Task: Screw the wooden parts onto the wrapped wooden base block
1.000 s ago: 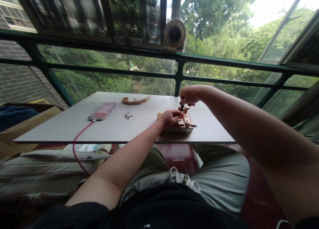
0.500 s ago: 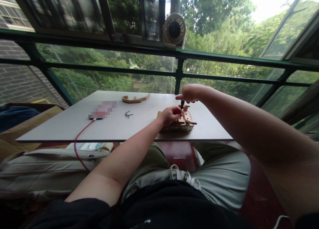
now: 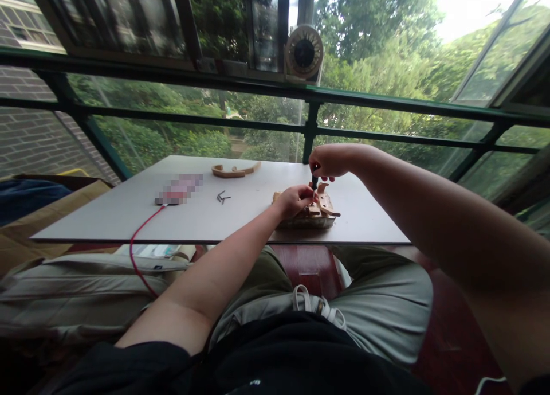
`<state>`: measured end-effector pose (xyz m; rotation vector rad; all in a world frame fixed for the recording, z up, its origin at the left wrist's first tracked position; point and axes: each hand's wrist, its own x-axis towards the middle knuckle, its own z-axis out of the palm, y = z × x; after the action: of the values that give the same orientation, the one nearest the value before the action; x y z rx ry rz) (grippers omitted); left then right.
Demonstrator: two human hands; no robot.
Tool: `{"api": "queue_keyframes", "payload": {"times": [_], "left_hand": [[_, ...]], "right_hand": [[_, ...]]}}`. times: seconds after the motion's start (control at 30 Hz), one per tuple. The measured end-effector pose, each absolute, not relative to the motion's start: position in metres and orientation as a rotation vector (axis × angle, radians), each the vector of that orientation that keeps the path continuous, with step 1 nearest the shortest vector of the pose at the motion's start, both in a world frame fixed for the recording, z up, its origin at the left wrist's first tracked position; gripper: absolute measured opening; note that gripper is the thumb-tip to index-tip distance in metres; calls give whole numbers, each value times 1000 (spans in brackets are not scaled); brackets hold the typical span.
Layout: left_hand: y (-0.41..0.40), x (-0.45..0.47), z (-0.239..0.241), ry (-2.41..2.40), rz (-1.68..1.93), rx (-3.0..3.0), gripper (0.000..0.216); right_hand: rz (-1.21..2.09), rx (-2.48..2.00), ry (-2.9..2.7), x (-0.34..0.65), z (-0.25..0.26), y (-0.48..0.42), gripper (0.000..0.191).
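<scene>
My right hand (image 3: 329, 161) is closed around the dark handle of a screwdriver (image 3: 315, 183), which stands upright over a wooden assembly (image 3: 324, 203). Low down by the screwdriver's shaft, my left hand (image 3: 295, 200) has its thumb and fingertips pinched together; what lies between them is too small to make out. Light-brown wooden pieces with holes make up the assembly, and they rest on a shallow box-like base (image 3: 309, 222) near the table's front edge. My left hand hides part of the base.
On the white table (image 3: 193, 223), a curved wooden piece (image 3: 234, 172) lies at the back and several small dark screw-like pieces (image 3: 222, 197) lie left of my hands. A blurred-out phone-like object (image 3: 178, 190) has a red cable (image 3: 136, 234) hanging over the front edge.
My right hand's fingers have curled in around the screwdriver handle; half a second ago the index finger pointed out to the left. My left hand stays in place.
</scene>
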<state>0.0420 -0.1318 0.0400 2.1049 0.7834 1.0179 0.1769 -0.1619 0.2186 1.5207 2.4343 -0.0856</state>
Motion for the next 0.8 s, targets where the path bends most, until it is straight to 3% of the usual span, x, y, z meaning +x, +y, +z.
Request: {"api": "queue_keyframes", "payload": {"times": [0.47, 0.8], "left_hand": [[-131, 38, 35, 785, 979, 2037, 32], [-130, 39, 38, 790, 1034, 2073, 20]], "right_hand": [[-41, 1590, 2454, 185, 212, -158, 34], [99, 1696, 2365, 175, 211, -168, 56]]}}
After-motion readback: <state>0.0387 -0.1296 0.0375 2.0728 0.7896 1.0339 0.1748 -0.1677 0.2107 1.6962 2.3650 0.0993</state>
